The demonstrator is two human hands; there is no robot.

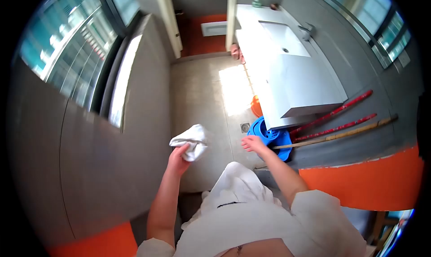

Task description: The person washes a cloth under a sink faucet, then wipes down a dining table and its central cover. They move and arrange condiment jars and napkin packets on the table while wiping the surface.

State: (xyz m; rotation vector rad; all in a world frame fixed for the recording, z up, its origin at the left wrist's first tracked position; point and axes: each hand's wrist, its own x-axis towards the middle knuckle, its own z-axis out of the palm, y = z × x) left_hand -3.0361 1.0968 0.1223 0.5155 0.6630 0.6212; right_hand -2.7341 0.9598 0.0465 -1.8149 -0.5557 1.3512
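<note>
My left hand (178,160) grasps a white cloth (194,142). My right (fingers loosely parted) hovers beside the blue mop bucket (284,154).

Window (72,55) in the left wall; doorway (202,21) ahead. Counter (314,82) along the right wall, sink (278,35) set in it, faucet (307,31) right of the sink, bottle (257,2) at the far end. Slippers (235,51) on the floor (197,91), left of the counter. Mop bucket (283,138) at the counter's near end, floor drain (244,128) to its left. Cloth (192,141) in the left hand (179,160).
</note>
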